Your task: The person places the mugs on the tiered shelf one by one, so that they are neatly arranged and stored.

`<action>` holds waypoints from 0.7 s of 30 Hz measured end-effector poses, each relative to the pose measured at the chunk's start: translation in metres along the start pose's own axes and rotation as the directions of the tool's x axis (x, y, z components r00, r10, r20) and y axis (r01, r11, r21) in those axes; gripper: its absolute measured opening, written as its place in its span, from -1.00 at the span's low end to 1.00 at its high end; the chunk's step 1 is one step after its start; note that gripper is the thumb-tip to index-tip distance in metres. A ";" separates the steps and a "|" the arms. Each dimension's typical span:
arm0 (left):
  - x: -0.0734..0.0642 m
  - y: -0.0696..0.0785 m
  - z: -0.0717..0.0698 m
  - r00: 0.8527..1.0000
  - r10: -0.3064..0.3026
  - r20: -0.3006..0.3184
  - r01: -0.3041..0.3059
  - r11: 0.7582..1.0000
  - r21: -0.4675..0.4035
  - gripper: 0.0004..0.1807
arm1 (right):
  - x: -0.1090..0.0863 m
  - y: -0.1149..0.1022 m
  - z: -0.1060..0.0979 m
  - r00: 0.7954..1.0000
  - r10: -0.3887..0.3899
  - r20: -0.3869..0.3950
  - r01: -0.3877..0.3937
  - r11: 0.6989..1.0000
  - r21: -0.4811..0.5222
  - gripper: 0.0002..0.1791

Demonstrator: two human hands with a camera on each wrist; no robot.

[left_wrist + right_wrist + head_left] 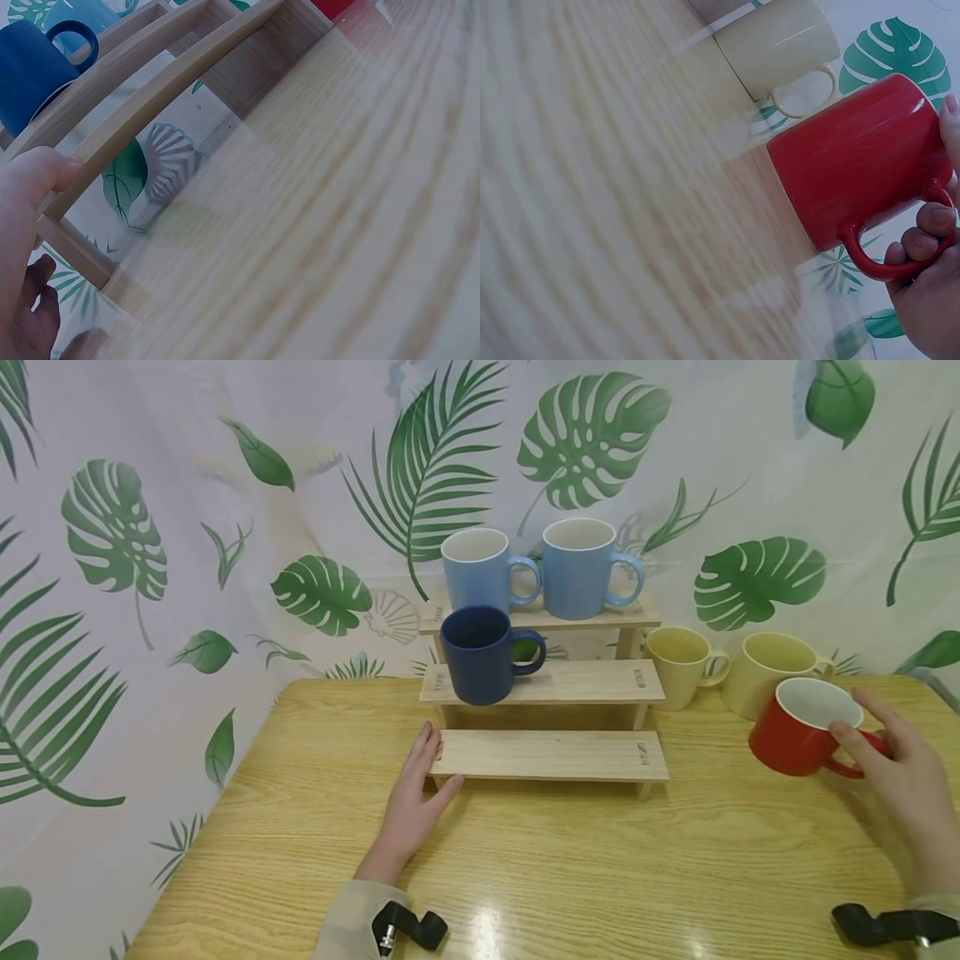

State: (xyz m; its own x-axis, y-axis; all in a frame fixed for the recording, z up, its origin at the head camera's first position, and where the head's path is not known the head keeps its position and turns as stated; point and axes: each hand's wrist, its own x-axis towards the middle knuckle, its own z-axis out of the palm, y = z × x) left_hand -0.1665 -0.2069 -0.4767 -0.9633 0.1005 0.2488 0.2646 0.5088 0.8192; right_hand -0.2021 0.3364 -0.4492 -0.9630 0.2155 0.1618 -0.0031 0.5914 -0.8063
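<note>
At the right, my right hand (903,768) holds a red mug (783,739) with a white inside by its handle. The right wrist view shows fingers curled through that handle and the thumb up near the rim. A three-step wooden rack (547,756) stands in the middle, and my left hand (411,802) grips the left end of its lowest step. The left thumb lies on the front edge, with the fingers around the end. A dark blue mug (483,664) stands at the left of the middle step. Light blue mugs (577,577) stand on the top step.
Two pale yellow mugs (675,672) stand on the table just right of the rack, behind the red mug. A leaf-printed cloth (315,510) hangs behind and to the left of the wood-grain table (570,860).
</note>
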 end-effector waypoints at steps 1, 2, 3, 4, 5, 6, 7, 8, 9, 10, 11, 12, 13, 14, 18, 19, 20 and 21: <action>0.000 0.000 0.000 1.000 -0.001 0.000 0.001 1.000 0.001 -0.19 | 0.000 0.000 0.001 1.000 0.011 0.002 -0.011 1.000 -0.014 -0.32; 0.000 0.000 0.000 1.000 -0.002 -0.001 0.002 1.000 0.001 -0.19 | 0.000 0.000 0.001 1.000 0.020 0.005 -0.020 1.000 -0.017 -0.31; 0.000 0.000 0.000 1.000 -0.004 0.000 0.004 1.000 0.001 -0.19 | 0.000 0.000 0.001 1.000 0.026 0.005 -0.026 1.000 -0.018 -0.31; 0.000 0.000 0.000 1.000 -0.004 0.000 0.004 1.000 0.002 -0.19 | 0.000 0.000 0.002 0.999 0.033 0.006 -0.033 0.999 -0.019 -0.30; 0.000 0.000 0.000 1.000 -0.005 0.000 0.005 1.000 0.002 -0.19 | 0.000 0.000 0.002 0.999 0.039 0.006 -0.039 0.999 -0.020 -0.30; 0.000 0.000 0.000 1.000 -0.005 0.000 0.005 1.000 0.001 -0.19 | 0.000 0.000 0.002 0.999 0.046 0.006 -0.046 0.999 -0.019 -0.30; 0.000 0.000 0.000 1.000 -0.005 0.000 0.005 1.000 0.002 -0.19 | 0.000 0.000 0.002 0.999 0.049 0.004 -0.049 0.999 -0.016 -0.30; 0.000 0.000 0.000 1.000 -0.005 0.000 0.005 1.000 0.000 -0.19 | 0.000 0.000 0.002 0.999 0.052 0.003 -0.052 0.999 -0.012 -0.31; 0.000 0.000 0.000 1.000 -0.005 0.001 0.005 1.000 -0.001 -0.19 | 0.000 0.000 0.002 0.998 0.055 0.001 -0.055 0.998 -0.007 -0.31; 0.000 0.000 0.000 1.000 -0.003 0.001 0.003 1.000 -0.001 -0.19 | 0.000 0.000 0.002 0.998 0.059 0.000 -0.059 0.998 0.005 -0.31; 0.000 0.000 0.000 1.000 -0.002 0.001 0.002 1.000 -0.002 -0.20 | 0.000 0.001 0.002 0.998 0.065 0.000 -0.065 0.998 0.019 -0.31; 0.000 -0.001 0.000 1.000 -0.002 0.000 0.002 1.000 0.000 -0.20 | 0.000 0.001 0.002 0.997 0.072 -0.002 -0.072 0.997 0.039 -0.32; 0.000 -0.001 0.000 1.000 -0.001 0.000 0.001 1.000 0.001 -0.19 | 0.000 0.001 0.002 0.996 0.084 -0.001 -0.083 0.994 0.068 -0.32; 0.000 -0.001 0.000 1.000 -0.001 0.000 0.001 1.000 0.003 -0.19 | 0.001 0.001 0.002 0.995 0.100 0.000 -0.100 0.990 0.101 -0.33; 0.000 -0.001 0.000 1.000 0.002 -0.004 -0.002 1.000 0.008 -0.20 | 0.002 0.002 0.002 0.985 0.170 0.006 -0.165 0.951 0.261 -0.36; 0.001 -0.001 0.000 1.000 0.003 -0.004 -0.003 1.000 0.009 -0.20 | 0.002 0.003 0.002 0.983 0.182 0.009 -0.176 0.931 0.321 -0.36; 0.001 -0.001 0.000 1.000 0.005 -0.005 -0.005 1.000 0.010 -0.20 | 0.002 0.003 0.002 0.982 0.190 0.009 -0.180 0.914 0.365 -0.37; 0.001 -0.001 0.000 1.000 0.007 -0.005 -0.007 1.000 0.011 -0.20 | 0.002 0.003 0.002 0.981 0.194 0.011 -0.181 0.891 0.415 -0.37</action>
State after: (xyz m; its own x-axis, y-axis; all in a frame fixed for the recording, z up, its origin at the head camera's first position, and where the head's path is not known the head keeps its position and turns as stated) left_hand -0.1674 -0.2074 -0.4776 -0.9613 0.0997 0.2568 0.2706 0.5173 0.8119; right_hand -0.2050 0.3370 -0.4524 -0.9481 0.3179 -0.0042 0.0599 0.1654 -0.9844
